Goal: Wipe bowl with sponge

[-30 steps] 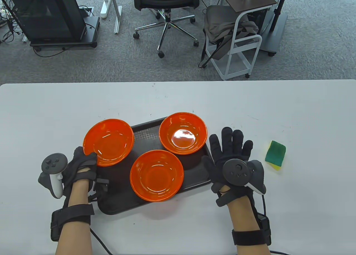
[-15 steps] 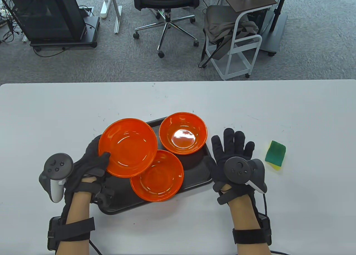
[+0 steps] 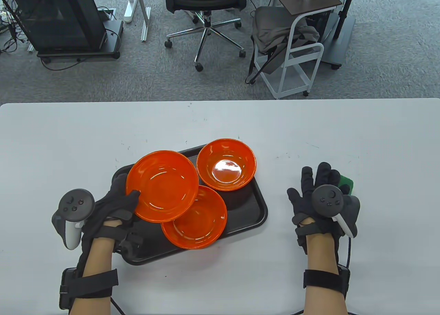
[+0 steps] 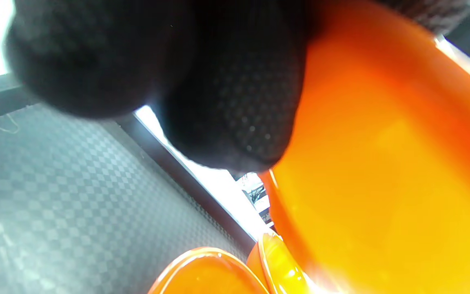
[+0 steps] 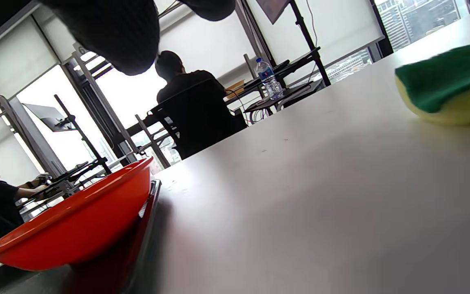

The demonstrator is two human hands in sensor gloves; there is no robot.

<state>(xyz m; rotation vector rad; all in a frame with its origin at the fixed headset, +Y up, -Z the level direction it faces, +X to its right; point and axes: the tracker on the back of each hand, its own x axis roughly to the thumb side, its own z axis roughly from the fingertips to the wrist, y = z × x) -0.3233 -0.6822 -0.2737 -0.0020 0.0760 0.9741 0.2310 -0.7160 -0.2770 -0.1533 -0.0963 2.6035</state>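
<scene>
**Bowl raised over tray, sponge half hidden**

Table (image 3: 220,122), white and wide, is seen against a grey carpeted floor, with an office chair (image 3: 206,6) and a white cart (image 3: 295,54) behind it. A black tray (image 3: 247,215) is set on it, with 2 orange bowls inside: a far bowl (image 3: 227,164) and a near bowl (image 3: 199,222). A 3rd, the lifted bowl (image 3: 161,186), is gripped at its rim by the left hand (image 3: 113,205) and overlaps the near bowl. In the left wrist view most of the frame is blocked by a blurred glove finger (image 4: 235,102) and the bowl's orange wall. The sponge (image 3: 345,182), green over yellow, lies right of the tray and is largely covered in the table view by the right hand (image 3: 319,198); only the right wrist view shows it whole on the tabletop. Whether it is touched cannot be told; the fingers are spread, nothing grasped.
</scene>
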